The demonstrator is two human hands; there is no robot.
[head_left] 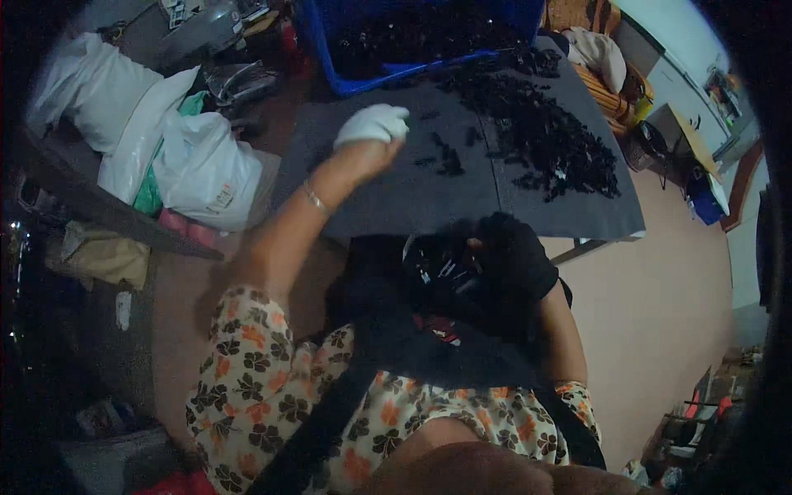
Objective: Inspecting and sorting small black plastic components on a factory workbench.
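Head view puts us partway through, we'd guess: loads of small black pieces (569, 153) lie spread over the grey-covered counter (437, 194), a little cluster sits apart from the main spread, and plenty more dark bits (421, 37) are in the blue plastic bin (355, 85). We can't tell finished from untouched. Our white-gloved left hand (373, 128) is over the counter, fingers mostly curled; no idea if they've got anything. Our black-gloved right hand (518, 256) is beside a dark, pale-streaked thing (445, 268) at our lap, fingers too dark to read.

Heaped black parts (569, 157) and white sacks (202, 157) suggest a workshop.
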